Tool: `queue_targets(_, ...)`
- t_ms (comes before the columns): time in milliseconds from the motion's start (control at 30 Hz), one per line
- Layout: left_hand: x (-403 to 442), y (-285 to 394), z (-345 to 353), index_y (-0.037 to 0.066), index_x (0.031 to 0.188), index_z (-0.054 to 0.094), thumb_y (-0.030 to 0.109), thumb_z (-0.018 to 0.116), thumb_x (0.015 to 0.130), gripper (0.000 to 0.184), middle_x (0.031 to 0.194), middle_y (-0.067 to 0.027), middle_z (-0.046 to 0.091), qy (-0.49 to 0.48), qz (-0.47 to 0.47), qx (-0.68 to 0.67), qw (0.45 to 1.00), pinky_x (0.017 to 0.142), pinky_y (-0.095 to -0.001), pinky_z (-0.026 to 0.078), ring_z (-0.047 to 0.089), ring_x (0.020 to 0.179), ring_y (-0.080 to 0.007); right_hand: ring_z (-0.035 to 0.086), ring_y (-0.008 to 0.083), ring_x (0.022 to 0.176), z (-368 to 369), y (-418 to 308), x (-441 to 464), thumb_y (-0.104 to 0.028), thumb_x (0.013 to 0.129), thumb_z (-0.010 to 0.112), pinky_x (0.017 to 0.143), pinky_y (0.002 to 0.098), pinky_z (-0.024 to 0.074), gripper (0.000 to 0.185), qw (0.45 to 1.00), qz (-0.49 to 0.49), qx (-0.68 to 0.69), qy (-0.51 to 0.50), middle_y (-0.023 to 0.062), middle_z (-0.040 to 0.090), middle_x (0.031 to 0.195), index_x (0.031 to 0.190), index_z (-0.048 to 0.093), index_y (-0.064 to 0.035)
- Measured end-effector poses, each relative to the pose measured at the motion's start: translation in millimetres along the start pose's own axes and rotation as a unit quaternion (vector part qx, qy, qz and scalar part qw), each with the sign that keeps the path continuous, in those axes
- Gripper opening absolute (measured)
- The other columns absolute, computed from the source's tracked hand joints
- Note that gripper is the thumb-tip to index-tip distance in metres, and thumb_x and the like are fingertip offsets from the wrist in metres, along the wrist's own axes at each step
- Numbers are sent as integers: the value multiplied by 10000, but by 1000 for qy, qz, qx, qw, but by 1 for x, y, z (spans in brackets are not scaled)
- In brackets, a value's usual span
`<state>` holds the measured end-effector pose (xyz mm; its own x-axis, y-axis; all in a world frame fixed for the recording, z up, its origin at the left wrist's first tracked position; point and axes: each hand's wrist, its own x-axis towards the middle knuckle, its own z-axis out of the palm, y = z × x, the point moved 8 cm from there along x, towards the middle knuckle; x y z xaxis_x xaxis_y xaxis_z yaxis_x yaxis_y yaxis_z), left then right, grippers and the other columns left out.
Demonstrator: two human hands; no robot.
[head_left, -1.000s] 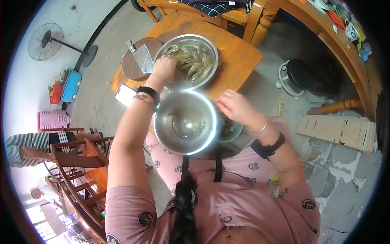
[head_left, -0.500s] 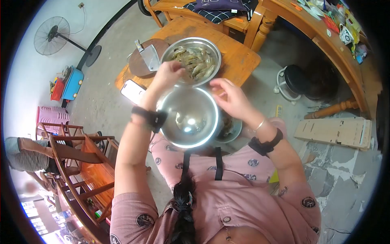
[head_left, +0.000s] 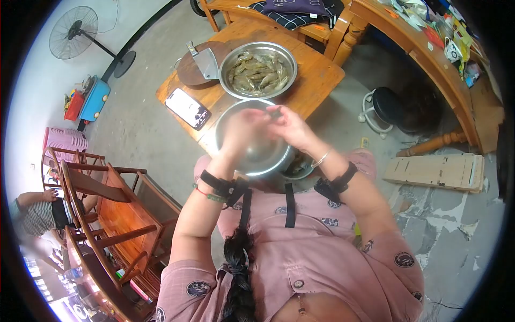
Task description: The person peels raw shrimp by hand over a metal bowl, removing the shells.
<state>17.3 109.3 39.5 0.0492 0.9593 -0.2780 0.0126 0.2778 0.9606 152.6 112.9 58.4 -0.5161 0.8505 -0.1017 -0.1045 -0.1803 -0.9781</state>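
Ahead of me stands a low wooden table [head_left: 320, 80], and at its far side sits a wide metal basin [head_left: 294, 75] of shrimp [head_left: 260, 75]. Just left of it is a round chopping board [head_left: 188, 70], with a cleaver [head_left: 206, 63] lying across it, blade towards the basin. Nearer, at the table's left edge, a phone [head_left: 188, 109] lies face up, its screen lit. A deep steel bowl [head_left: 263, 160] is closest to me, between the basin and my lap. On its right, lower down, is a smaller bowl [head_left: 306, 172], which the steel bowl partly hides. A black-seated stool [head_left: 390, 104] stands well off to the right, and a fan [head_left: 74, 32] far to the left.

My own hands block much of the steel bowl's inside. Both forearms reach forward and slant inward, so my hands meet above it. My left hand [head_left: 247, 130] is blurred, and I cannot tell whether it holds anything. My right hand [head_left: 291, 127] comes in from the right, palm turned inward, thumb and fingers pinched narrow around a small dark thing [head_left: 274, 114], too unclear to name.
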Motion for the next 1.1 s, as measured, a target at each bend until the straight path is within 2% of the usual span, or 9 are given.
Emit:
queue_targets(200, -21, -4, -1, -30, 1096, 580, 19, 636, 893, 217, 893, -61, 657, 10, 16, -8, 1000, 698, -246, 521, 631, 770, -117, 658, 138, 725, 4, 1, -6, -67, 924, 600, 609, 251, 534, 277, 999, 34, -28, -1, 88, 669, 875, 1175, 498, -10)
queue_targets(267, -15, -8, -9, -45, 1076, 588, 0, 627, 891, 194, 878, -75, 666, 17, 67, 66, 995, 696, -235, 522, 634, 752, -118, 661, 154, 701, 5, -5, -7, -75, 917, 610, 605, 258, 537, 270, 999, 26, -43, -9, 92, 668, 873, 1159, 509, -11)
queue_targets(333, -14, -13, -13, -54, 1064, 593, -1, 632, 887, 189, 865, -80, 670, 26, 72, 86, 993, 687, -231, 522, 635, 741, -118, 667, 234, 810, 3, -42, -15, -92, 863, 659, 704, 311, 546, 321, 925, -91, -364, 58, 106, 656, 917, 1146, 526, -22)
queue_targets(367, -13, -14, -15, -62, 1052, 597, -3, 637, 884, 184, 852, -85, 674, 34, 76, 107, 991, 678, -227, 521, 636, 730, -118, 667, 234, 810, 2, -41, -14, -92, 863, 659, 704, 311, 546, 321, 925, -91, -364, 59, 106, 656, 917, 1146, 526, -22)
queue_targets(433, -9, -19, -16, -64, 1043, 601, 4, 645, 881, 182, 840, -82, 674, 33, 92, 112, 989, 672, -226, 520, 635, 721, -116, 617, 294, 984, 26, -76, -36, -98, 777, 702, 832, 362, 514, 396, 751, -386, -530, 78, 118, 633, 950, 1138, 550, -41)
queue_targets(533, -15, -10, -11, -60, 1025, 609, 11, 653, 878, 170, 823, -76, 674, 24, 98, 117, 988, 665, -222, 518, 632, 710, -111, 562, 301, 1055, 37, -72, -39, -111, 771, 675, 883, 395, 476, 369, 699, -402, -591, 27, 122, 622, 962, 1114, 566, -36)
queue_targets(633, -18, -3, -4, -46, 1003, 614, 16, 653, 878, 145, 806, -67, 670, 2, 77, 86, 993, 659, -218, 513, 629, 702, -107, 581, 295, 956, 34, -55, -29, -104, 813, 601, 825, 393, 491, 252, 733, -334, -591, -38, 121, 611, 908, 1049, 565, -21)
queue_targets(833, -17, -8, -2, -19, 936, 614, 17, 670, 846, 111, 770, -40, 657, 20, 80, 81, 993, 630, -204, 487, 607, 678, -83, 584, 294, 853, 36, -50, -30, -103, 849, 518, 729, 392, 502, 80, 721, -330, -607, -52, 134, 586, 844, 861, 525, -24)
queue_targets(1100, -17, -6, 1, -7, 899, 606, 4, 680, 784, 137, 738, -7, 622, 48, 56, 80, 994, 567, -196, 447, 559, 630, -54, 589, 346, 733, 35, -47, -28, -168, 860, 528, 685, 438, 499, 163, 731, -290, -610, -91, 165, 588, 734, 831, 524, -8)
